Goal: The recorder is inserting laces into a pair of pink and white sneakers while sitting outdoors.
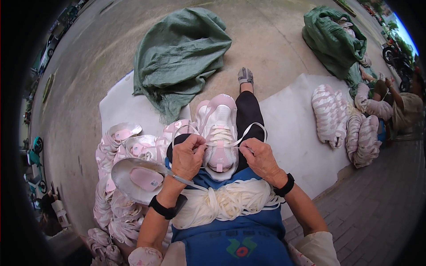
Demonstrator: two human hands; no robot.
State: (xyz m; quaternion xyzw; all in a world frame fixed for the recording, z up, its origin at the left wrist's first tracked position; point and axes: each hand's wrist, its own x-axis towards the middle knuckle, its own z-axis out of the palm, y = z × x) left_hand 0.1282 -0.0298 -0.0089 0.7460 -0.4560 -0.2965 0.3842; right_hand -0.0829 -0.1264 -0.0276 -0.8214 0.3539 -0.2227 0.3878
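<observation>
left grip [187, 156]: pinches white lace [233, 144] | right grip [262, 158]: pinches lace | pink-white shoe [218, 154]: between

A blue apron [199, 248] bears a green-and-red emblem [242, 252]; pale short sleeves [145, 257] show faint pinkish patterning. Black bands [285, 186] circle both wrists. Black trousers [249, 113], grey strapped shoe [245, 77].

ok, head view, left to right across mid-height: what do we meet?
Teal scooter → left hand → pink-and-white shoe → right hand → pink-and-white striped bundle
</observation>
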